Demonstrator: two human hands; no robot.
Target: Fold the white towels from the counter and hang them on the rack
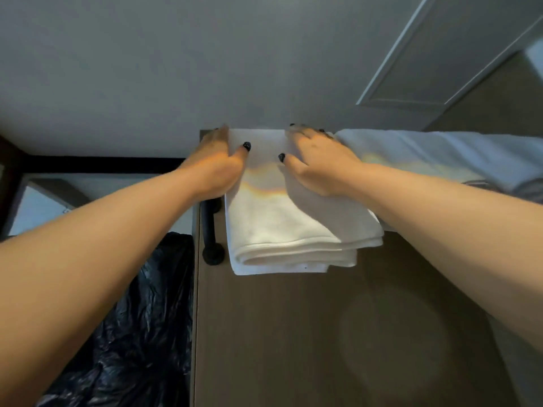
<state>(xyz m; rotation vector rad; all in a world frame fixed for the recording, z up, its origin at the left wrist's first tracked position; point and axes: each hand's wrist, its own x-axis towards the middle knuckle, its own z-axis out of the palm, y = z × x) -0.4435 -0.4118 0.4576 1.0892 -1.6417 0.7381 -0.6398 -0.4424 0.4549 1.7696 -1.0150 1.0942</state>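
Far left: black bag (141, 312), crumpled plastic, low beside the wood panel (293, 333).

Left hand (217, 160) up at the towel's left edge. Fingers reach over the top and wrap the far side, thumb lies on the near face w/ dark nail showing. I read it as gripping the towel edge.

Just below that hand: black rack (212, 230), round flange end fixed to the panel, bar running up under the towel.

Centre: folded towel (282, 230), white, draped over the rack, several layers showing at the hanging bottom edge, lying against the panel. Warm light band across its upper part.

Right hand (317, 160) flat on the towel's top right, fingers fairly straight and spread, thumb pointing left. Pressing, not curled round anything I can see.

Right: 2nd towel (435, 154), white, on the same line, touching the right hand's far side. Door (440, 54) above it, white.
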